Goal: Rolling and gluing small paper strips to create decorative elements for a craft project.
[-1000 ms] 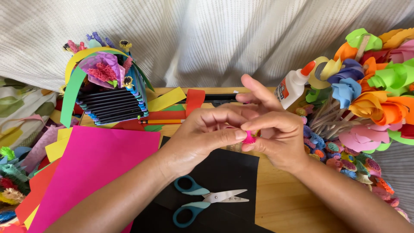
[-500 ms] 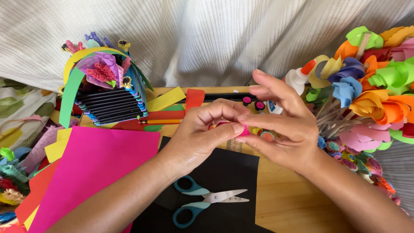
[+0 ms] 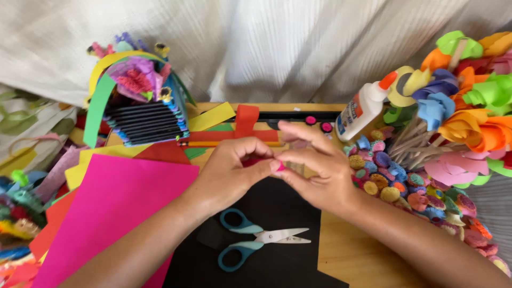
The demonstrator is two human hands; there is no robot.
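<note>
Head view: left hand (image 3: 232, 170) and right hand (image 3: 314, 173) meet fingertip to fingertip, both pinched shut on a tiny pink paper piece (image 3: 279, 167) between them, above the black sheet (image 3: 277, 205). Its long axis is too hidden to tell. Scissors (image 3: 256, 242) lie just below, tips pointing right.

Pale pleated curtain (image 3: 277, 48), wooden table (image 3: 352, 256)
</note>
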